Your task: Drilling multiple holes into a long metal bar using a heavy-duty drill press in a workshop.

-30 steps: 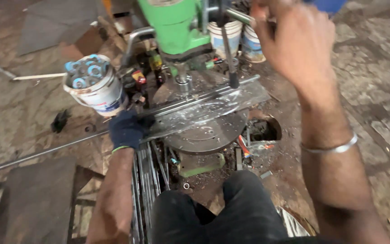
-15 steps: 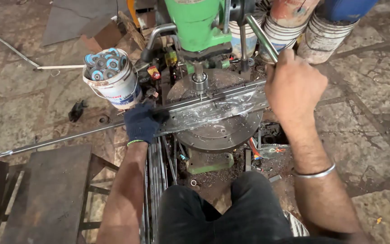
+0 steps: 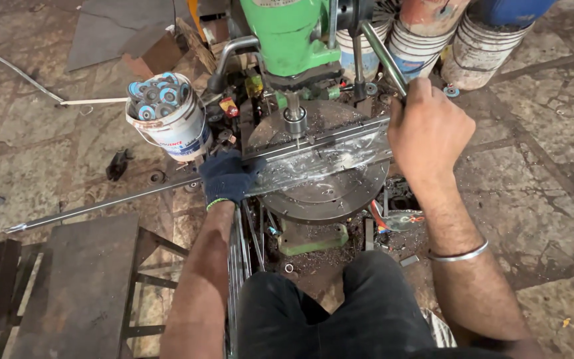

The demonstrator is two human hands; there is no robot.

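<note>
Left hand (image 3: 226,178), gloved, grip closed on one long metal bar (image 3: 167,188) lying across round drill table (image 3: 320,199); bar runs 3-to-9 o'clock. Right hand (image 3: 426,133) clasps one feed lever (image 3: 383,50), at 12 o'clock.

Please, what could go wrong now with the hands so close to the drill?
The gloved left hand holds the long metal bar close to the drill bit; the glove might catch. The bar seems hand-held only, so it could spin or jerk. Metal chips near the bare right hand on the lever might cut.
</note>
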